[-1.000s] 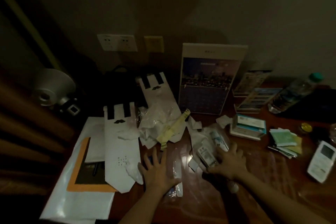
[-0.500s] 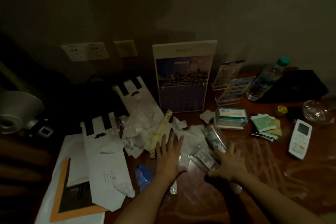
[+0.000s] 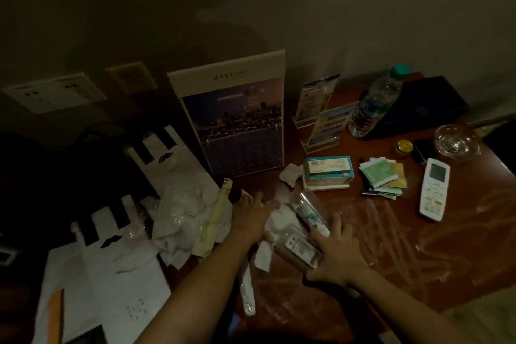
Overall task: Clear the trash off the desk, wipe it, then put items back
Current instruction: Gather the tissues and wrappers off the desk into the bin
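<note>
1. Trash (image 3: pixel 192 215), made up of crumpled paper, clear film and a yellowish wrapper, lies heaped at the middle-left of the table (image 3: pixel 460 254), in front of the calendar (image 3: pixel 237 126).
2. We find the left hand (image 3: pixel 251 218) flat with fingers spread, pressing on white paper at the heap's right edge. It grips nothing.
3. We find the right hand (image 3: pixel 335 248) spread the same way, resting on clear plastic packets (image 3: pixel 298 246) just beside the heap.
4. Risk: a flat-handed sweep could drag keepers along, as the box (image 3: pixel 328 173) and sachets (image 3: pixel 382 179) lie near the packets.
5. Risk: light film could slide off the near edge, where a long wrapper (image 3: pixel 247 293) already lies.
6. Risk: in the dim light we cannot tell used packets from unused ones, so mis-sorting is likely.
</note>
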{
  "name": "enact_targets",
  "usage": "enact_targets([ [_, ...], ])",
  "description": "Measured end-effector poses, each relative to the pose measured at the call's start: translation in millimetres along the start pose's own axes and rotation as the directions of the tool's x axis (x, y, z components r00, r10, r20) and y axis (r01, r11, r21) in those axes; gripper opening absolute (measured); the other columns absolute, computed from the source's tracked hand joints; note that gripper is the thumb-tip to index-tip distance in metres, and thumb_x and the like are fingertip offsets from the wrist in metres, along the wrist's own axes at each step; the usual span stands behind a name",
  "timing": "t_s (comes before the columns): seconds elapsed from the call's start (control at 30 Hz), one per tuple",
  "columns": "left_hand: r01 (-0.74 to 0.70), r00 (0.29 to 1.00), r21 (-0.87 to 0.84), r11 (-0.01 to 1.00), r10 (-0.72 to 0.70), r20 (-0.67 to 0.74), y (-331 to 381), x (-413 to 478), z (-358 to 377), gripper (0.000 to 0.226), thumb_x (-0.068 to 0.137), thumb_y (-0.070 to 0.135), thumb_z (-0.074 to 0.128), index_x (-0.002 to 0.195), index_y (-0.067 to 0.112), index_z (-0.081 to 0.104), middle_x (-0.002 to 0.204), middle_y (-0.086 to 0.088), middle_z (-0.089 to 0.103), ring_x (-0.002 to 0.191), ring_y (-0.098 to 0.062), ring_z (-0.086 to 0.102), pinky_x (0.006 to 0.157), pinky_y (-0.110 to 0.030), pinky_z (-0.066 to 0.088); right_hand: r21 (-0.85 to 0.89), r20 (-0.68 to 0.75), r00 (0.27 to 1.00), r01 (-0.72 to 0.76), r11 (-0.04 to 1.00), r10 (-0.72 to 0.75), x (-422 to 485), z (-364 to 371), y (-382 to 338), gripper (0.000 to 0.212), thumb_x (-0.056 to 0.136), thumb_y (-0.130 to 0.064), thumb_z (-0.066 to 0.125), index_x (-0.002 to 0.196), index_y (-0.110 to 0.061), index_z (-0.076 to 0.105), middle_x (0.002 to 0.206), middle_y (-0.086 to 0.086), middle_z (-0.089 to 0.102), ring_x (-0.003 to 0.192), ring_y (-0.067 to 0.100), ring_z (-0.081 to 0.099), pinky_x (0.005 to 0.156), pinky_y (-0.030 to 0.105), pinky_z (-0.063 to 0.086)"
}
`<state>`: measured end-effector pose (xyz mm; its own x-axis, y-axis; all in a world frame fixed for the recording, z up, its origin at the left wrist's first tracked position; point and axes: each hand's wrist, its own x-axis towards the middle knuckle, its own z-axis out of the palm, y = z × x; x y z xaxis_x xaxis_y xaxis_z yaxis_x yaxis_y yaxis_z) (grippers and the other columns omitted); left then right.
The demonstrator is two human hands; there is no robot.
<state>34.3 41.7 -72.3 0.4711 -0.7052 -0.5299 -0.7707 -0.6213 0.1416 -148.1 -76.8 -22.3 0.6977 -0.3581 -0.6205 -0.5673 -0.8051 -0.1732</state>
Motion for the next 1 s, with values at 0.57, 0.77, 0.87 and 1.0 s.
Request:
enact_targets([
  [0.57, 0.093, 0.856, -0.106, 0.990, -0.134, -0.499, -44, -64, 27, 0.036, 0.077, 0.050, 0.054, 0.088, 0.020, 0.072, 0.103, -0.007, 0.066, 0.085, -0.030, 0.058, 0.069, -0.038, 0.049, -0.079, 0.026, 0.999, -0.028, 0.996, 0.030, 2, 5, -9, 0.094, 0.057, -0.068, 0.068, 0.136, -0.035, 0.029, 0.152, 0.023, -0.014, 0.136, 0.047, 0.007, 0.107, 0.054, 0.027],
  [0.77, 0.253, 0.871, -0.249, 0.935, -0.333, -0.363, -55, -81, 60, 0.036, 0.068, 0.019, 0.081, 0.102, 0.021, 0.068, 0.137, -0.019, 0.048, 0.105, -0.042, 0.052, 0.080, -0.045, 0.045, -0.104, 0.030, 0.999, -0.022, 0.994, 0.025, 1, 10, -18, 0.094, 0.057, -0.069, 0.067, 0.136, -0.035, 0.029, 0.152, 0.023, -0.015, 0.136, 0.048, 0.005, 0.108, 0.056, 0.023],
  [0.87, 0.171, 0.887, -0.289, 0.942, -0.275, -0.371, -48, -78, 59, 0.025, 0.080, 0.014, 0.066, 0.105, 0.010, 0.063, 0.113, -0.014, 0.057, 0.089, -0.029, 0.054, 0.064, -0.032, 0.041, -0.117, 0.028, 0.999, -0.023, 0.993, 0.027, 1, 9, -19, 0.095, 0.056, -0.070, 0.067, 0.136, -0.035, 0.029, 0.151, 0.023, -0.014, 0.135, 0.046, 0.007, 0.108, 0.056, 0.024],
  [1.0, -0.118, 0.904, -0.496, 0.860, -0.114, -0.412, -26, -89, 66, 0.022, 0.079, 0.029, 0.058, 0.088, 0.009, 0.058, 0.086, 0.000, 0.054, 0.078, -0.016, 0.054, 0.060, -0.024, 0.037, -0.111, 0.023, 0.999, -0.024, 0.994, 0.027, 1, 9, -19, 0.097, 0.056, -0.070, 0.067, 0.138, -0.035, 0.027, 0.152, 0.023, -0.015, 0.136, 0.047, 0.006, 0.108, 0.056, 0.024],
])
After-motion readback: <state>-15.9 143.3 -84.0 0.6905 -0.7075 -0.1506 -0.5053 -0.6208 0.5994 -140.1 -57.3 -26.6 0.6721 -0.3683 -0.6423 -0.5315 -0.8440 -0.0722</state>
